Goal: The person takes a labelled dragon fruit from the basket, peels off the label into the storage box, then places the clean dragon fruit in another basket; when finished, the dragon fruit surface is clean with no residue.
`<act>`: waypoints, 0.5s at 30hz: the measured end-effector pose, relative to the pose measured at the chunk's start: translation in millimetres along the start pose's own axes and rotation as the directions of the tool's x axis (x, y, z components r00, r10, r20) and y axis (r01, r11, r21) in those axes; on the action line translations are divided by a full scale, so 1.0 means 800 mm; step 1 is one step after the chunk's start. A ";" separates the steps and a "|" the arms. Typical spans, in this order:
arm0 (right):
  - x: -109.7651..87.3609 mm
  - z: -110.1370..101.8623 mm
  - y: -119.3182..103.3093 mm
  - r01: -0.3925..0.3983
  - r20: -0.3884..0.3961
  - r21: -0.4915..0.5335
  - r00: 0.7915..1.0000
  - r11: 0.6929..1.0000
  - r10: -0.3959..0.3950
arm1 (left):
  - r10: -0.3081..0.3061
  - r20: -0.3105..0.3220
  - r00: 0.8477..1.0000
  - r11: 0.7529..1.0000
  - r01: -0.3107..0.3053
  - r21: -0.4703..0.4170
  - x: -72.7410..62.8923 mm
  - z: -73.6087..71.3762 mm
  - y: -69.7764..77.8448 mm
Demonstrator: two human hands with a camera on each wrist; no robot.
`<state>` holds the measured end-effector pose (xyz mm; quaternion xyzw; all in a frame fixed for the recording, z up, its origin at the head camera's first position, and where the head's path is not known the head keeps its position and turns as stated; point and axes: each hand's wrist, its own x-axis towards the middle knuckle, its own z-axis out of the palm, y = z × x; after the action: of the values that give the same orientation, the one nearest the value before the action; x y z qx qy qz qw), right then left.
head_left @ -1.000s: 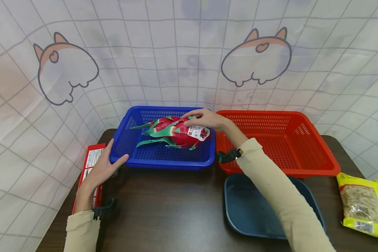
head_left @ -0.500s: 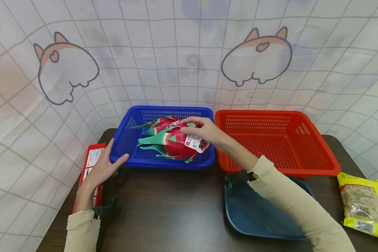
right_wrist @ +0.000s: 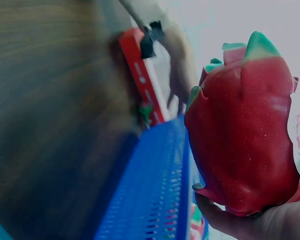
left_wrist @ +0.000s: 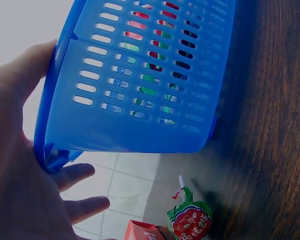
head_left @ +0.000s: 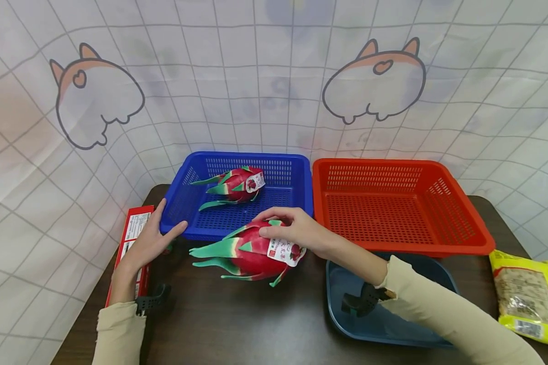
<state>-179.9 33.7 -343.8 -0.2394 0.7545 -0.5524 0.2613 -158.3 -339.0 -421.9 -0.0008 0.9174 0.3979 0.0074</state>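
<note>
My right hand [head_left: 297, 230] grips a red dragon fruit [head_left: 248, 256] with green-tipped scales and a white label. It is held in front of the blue basket [head_left: 237, 237], overlapping its front rim in the head view. From the right wrist, the dragon fruit [right_wrist: 245, 135] fills the palm side, with fingers under its lower end. A second labelled dragon fruit [head_left: 235, 186] lies inside the blue basket. My left hand [head_left: 152, 241] rests at that basket's front left corner, fingers straight along the left side and thumb at the front; in the left wrist view the rim [left_wrist: 45, 105] meets the palm.
A red basket [head_left: 466, 218] stands right of the blue one. Before it sits a dark blue tub [head_left: 347, 324], partly under my right forearm. A yellow bag [head_left: 525, 294] lies far right. Beside my left hand are a red box [head_left: 134, 228] and a green-and-red wrapped lollipop [left_wrist: 190, 220].
My right hand has lifted one dragon fruit out of the blue basket and brought it forward, towards me. The other dragon fruit stays inside. My left hand has not moved.
</note>
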 end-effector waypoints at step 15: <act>-0.017 0.032 0.034 -0.185 0.087 0.024 0.979 0.983 0.182 | -0.026 -0.001 1.000 1.000 0.026 0.013 -0.001 0.000 0.003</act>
<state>-154.9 31.7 -374.8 -0.1879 0.7527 -0.5273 0.3465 -157.6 -337.6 -420.0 -0.0127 0.9200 0.3916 0.0122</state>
